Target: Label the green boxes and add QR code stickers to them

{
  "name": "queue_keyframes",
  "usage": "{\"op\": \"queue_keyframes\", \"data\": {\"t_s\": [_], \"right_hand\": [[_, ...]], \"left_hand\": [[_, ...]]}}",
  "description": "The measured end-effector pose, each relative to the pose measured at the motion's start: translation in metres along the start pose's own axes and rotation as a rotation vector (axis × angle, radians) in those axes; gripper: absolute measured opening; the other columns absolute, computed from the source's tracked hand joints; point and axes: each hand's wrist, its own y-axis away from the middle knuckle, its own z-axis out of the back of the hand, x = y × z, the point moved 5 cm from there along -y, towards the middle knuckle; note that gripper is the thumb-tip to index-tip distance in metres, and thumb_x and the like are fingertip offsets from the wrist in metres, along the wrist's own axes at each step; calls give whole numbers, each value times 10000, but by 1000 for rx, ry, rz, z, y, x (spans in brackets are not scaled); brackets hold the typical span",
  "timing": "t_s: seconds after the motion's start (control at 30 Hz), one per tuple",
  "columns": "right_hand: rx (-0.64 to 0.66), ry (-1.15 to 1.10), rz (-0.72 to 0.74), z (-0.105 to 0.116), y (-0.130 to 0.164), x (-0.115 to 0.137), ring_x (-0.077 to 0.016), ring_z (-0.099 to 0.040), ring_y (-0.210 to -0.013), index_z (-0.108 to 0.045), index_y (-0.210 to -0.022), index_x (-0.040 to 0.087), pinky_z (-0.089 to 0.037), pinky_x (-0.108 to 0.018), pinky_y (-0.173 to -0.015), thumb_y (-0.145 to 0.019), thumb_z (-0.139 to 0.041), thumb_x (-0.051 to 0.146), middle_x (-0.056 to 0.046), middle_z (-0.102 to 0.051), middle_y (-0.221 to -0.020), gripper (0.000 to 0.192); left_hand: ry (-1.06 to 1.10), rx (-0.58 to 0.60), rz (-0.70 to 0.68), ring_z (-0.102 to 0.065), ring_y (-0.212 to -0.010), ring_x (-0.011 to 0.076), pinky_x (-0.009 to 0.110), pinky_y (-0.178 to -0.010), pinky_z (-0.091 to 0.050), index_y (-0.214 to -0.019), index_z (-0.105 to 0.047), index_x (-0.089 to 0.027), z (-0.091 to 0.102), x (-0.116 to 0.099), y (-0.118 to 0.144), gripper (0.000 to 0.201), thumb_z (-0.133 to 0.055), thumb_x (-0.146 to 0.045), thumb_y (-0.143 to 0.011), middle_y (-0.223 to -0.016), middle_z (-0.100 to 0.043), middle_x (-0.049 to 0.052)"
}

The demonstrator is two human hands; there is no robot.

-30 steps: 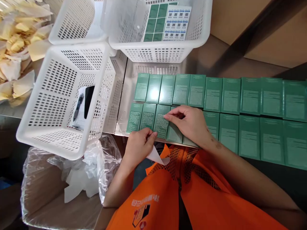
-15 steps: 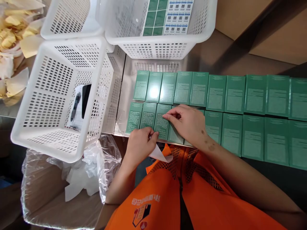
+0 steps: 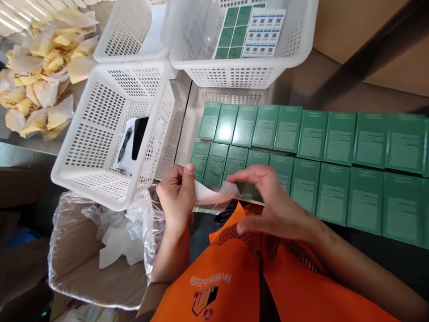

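Note:
My left hand (image 3: 176, 194) is closed on a curled white paper strip (image 3: 208, 195), thumb pressed on top, at the front edge of the metal table. The strip's right end bends up near the fingertips of my right hand (image 3: 276, 203). That hand is slightly blurred, its thumb and fingers spread; whether a fingertip touches the strip I cannot tell. Behind both hands stand two rows of green boxes (image 3: 287, 129) with fine pale print on their upper faces. A front-row box (image 3: 214, 165) shows just beyond the strip.
A white basket (image 3: 103, 116) with a phone (image 3: 139, 137) and a pen (image 3: 124, 144) stands left. Another basket (image 3: 234, 74) holds sticker sheets (image 3: 264, 33). Below left is a plastic-lined carton (image 3: 97, 286) with paper scraps. Crumpled yellowish papers (image 3: 43, 80) lie far left.
My right hand has lifted off the front-row boxes and opened, moving toward me. My left hand has risen and turned thumb-up, with the strip now stretched out to the right. The view has shifted left.

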Motion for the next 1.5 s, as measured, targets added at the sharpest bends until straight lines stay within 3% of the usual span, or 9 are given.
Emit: {"op": "queue_keyframes", "data": {"t_s": [0.1,0.2,0.37,0.47,0.83,1.03,1.23,1.37,1.5], "right_hand": [[154,38,-16,-25,9,-3,-310,-665,-1122,-249,-1459,242,-597,-435,-844,-752,-831,503,-174,-612,-1289,952],[-17,-131,-21,-26,4,-6,-243,-732,-940,-172,-1497,262,-622,-383,-760,-896,-712,337,-112,-699,-1121,812],[-325,-366,13,3,0,-1,-192,-744,-757,-246,-1446,321,-610,-294,-614,-865,-748,299,-33,-736,-1027,768],[-357,-225,18,18,2,7,-157,-711,-690,-599,-1195,275,-586,-258,-588,-851,-760,282,1,-722,-906,380],[-385,69,-50,34,17,16,-135,-660,-677,-779,-889,268,-582,-269,-592,-835,-767,276,-26,-674,-949,56],[-372,58,-151,37,22,17,-135,-625,-555,-758,-1019,274,-484,-258,-498,-856,-756,345,32,-703,-689,179],[-504,505,414,31,39,43,-162,-652,-741,-723,-867,282,-453,-350,-688,-895,-676,128,48,-762,-837,163],[-241,521,835,17,63,69,-144,-669,-799,-739,-889,272,-484,-361,-714,-915,-642,140,95,-776,-928,165],[-187,189,674,41,65,77,-135,-696,-768,-717,-897,264,-552,-323,-727,-970,-602,215,67,-769,-841,146]], "left_hand": [[152,-120,-12,-453,-559,126,260,-562,-347,-621,-517,-206,4,-3,-9,455,-578,-531,-935,-572,-521,-26],[319,-194,47,-473,-556,119,248,-548,-366,-711,-600,-200,9,3,-17,487,-534,-632,-925,-597,-529,-19],[678,370,200,-598,-567,162,268,-556,-475,-1397,-482,-274,-7,13,-7,821,-823,-574,-714,-665,-632,-23],[683,368,139,-651,-623,159,281,-638,-552,-1512,-330,-349,-3,13,5,1017,-905,-352,-674,-756,-708,-19],[341,246,-64,-595,-595,112,210,-555,-496,-807,-779,-224,15,6,8,106,-838,-281,-740,-652,-644,-18],[424,209,-176,-643,-910,190,301,-790,-519,-643,-683,-208,10,3,6,222,-806,-331,-780,-945,-666,39],[543,159,165,-439,-539,90,221,-505,-348,-680,-698,-178,-10,22,5,394,-868,-532,-650,-577,-540,-32],[577,104,324,-404,-510,80,217,-486,-329,-687,-646,-176,-10,39,-11,470,-896,-551,-551,-539,-495,-52],[556,118,374,-305,-444,73,228,-434,-256,-577,-510,-199,4,42,-26,417,-793,-493,-667,-457,-376,-62]]}}
